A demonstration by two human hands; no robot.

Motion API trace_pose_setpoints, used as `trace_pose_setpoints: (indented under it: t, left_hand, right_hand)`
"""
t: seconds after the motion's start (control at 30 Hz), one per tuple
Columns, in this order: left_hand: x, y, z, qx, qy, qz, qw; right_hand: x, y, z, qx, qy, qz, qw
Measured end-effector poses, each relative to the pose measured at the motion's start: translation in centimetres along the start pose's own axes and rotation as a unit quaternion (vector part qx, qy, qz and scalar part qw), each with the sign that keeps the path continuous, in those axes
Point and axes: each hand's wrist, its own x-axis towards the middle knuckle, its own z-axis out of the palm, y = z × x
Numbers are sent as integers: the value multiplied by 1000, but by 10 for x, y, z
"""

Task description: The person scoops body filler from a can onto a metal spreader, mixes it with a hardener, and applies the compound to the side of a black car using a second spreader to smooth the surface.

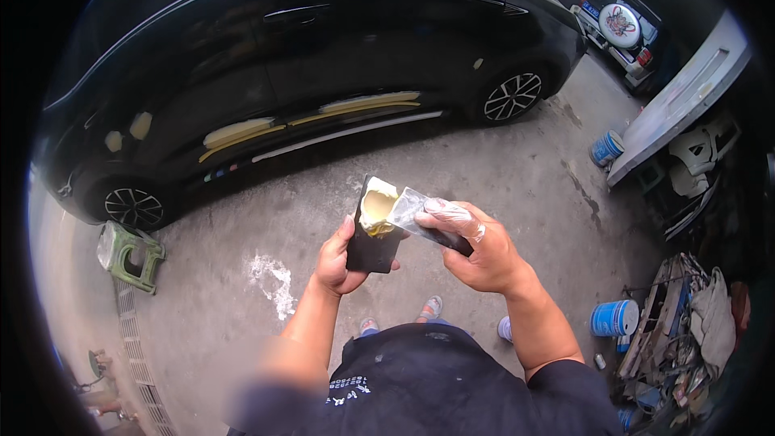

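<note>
My left hand [333,262] grips a dark flat board [371,253] by its lower part, thumb on one side and fingertips on the other. A mound of pale yellow putty [378,203] lies on the board's upper half. In my right hand [488,253], whose fingers carry whitish smears, is a putty spreader [409,207] with a greyish, coated blade. The blade's edge meets the right side of the putty. Beyond both hands stands a black car [363,56], with putty patches [238,132] along its lower doors and smaller spots near the rear wheel.
A green stool [136,258] stands by the car's rear wheel. To the right are blue-and-white buckets [615,319], a leaning pale panel [686,97] and a heap of scrap parts [686,331]. White residue [273,284] marks the concrete floor, and another vehicle [617,28] is parked far right.
</note>
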Motion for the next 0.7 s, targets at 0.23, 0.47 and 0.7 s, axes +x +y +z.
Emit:
trace_pose_setpoints:
  t: [0.23,0.47,0.7]
  left_hand:
    - [-3,-6,-6,-131,-129,-111,977]
    - [7,-2,21,-38,-60,22,997]
    - [25,-21,35,179,33,175,968]
  right_hand:
    - [11,22,-3,107,-3,-28,994]
    - [-40,48,-4,367,124,138,911]
    - [-53,24,41,585,90,392,704]
